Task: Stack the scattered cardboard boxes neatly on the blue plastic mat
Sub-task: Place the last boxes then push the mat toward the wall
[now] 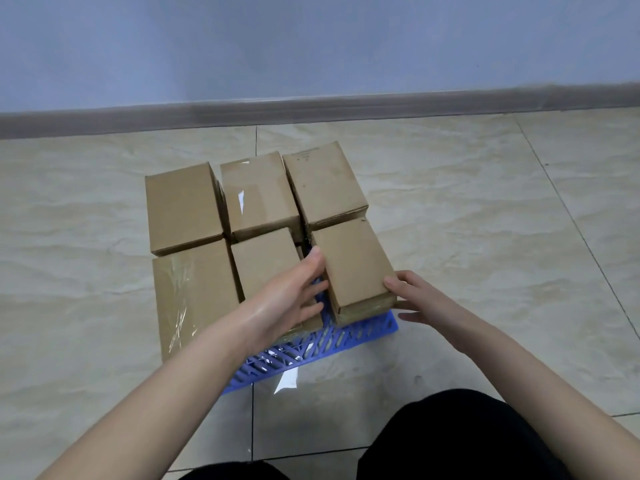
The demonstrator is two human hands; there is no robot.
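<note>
Hands [294, 292] [420, 299] gripping box [353, 265]; mat [346, 336] mostly hidden under boxes [256, 192]

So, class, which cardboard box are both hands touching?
The near right box: left hand at its left side, right hand at its near right corner.

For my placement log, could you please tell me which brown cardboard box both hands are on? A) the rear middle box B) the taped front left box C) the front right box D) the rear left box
C: the left hand and right hand flank the front right brown cardboard box over the blue plastic lattice mat.
</note>
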